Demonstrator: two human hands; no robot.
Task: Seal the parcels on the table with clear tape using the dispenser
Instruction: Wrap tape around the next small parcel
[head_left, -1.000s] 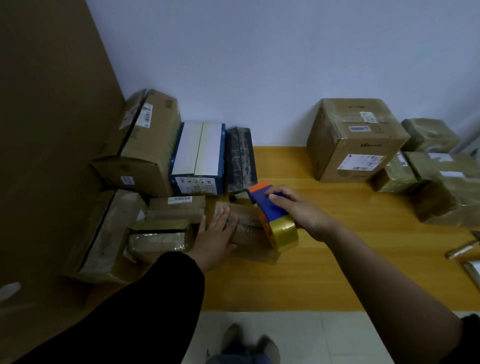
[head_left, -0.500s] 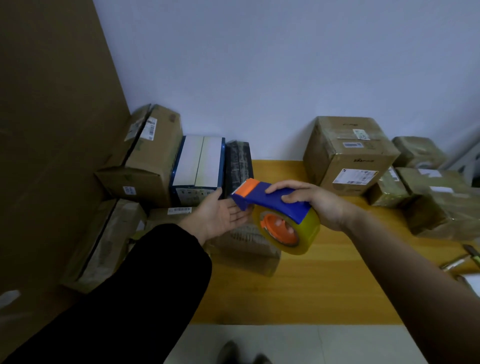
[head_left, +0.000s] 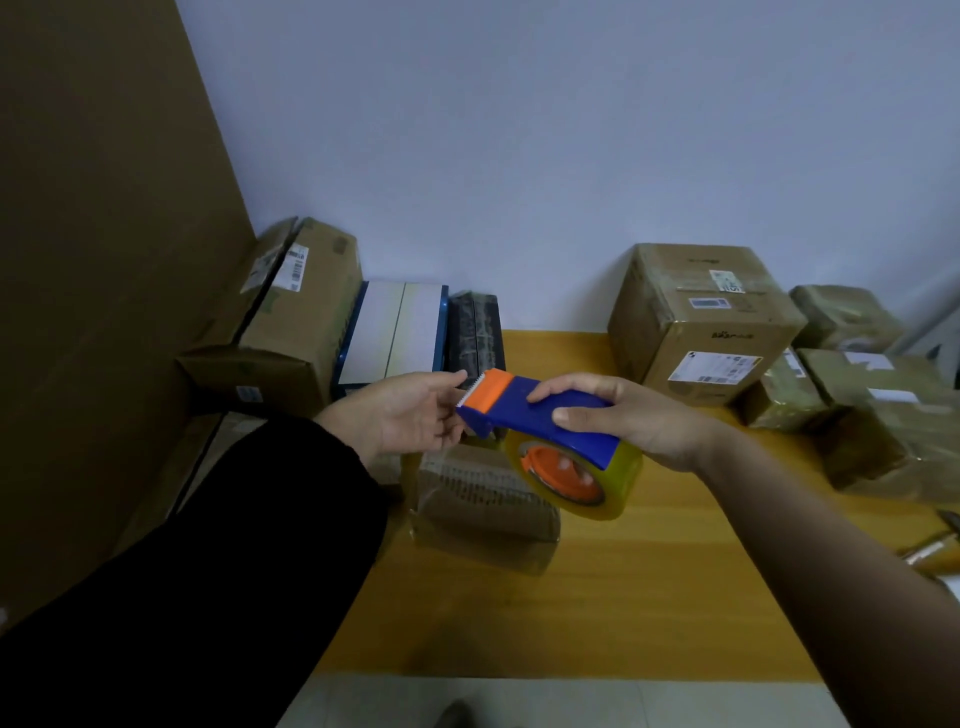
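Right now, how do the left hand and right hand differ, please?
The right hand grips the tape dispenser from above; the left hand is open, fingers at its orange blade end. The left comes from a black sleeve, the right from a bare forearm. Both meet at the dispenser.

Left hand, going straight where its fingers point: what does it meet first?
Probably the orange toothed front of the blue tape dispenser, gripped by the right hand; the left hand looks nearly on it, depth unclear.

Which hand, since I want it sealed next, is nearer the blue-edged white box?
Left. The left hand hovers just in front of the blue-edged white box; the right hand grips the dispenser farther to the right.
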